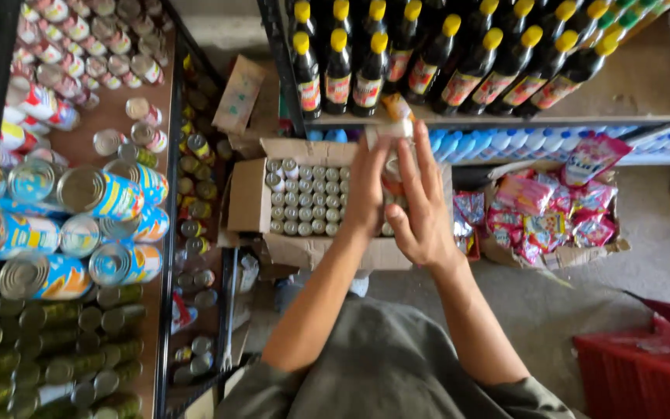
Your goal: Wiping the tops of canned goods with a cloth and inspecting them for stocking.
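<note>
Both my hands are raised over an open cardboard box (248, 203) on the floor, packed with several small silver-capped bottles (304, 198). My left hand (366, 190) and my right hand (422, 209) together clasp a small bottle (394, 124) with an orange top and a pale label. The fingers of both hands wrap its sides, and most of its body is hidden behind them.
Shelves on the left carry large blue and yellow tins (106, 194), small cans and green cans (48, 341). Dark bottles with yellow caps (370, 66) line the shelf ahead. A box of pink snack packets (544, 209) sits right, and a red crate (637, 372) at lower right.
</note>
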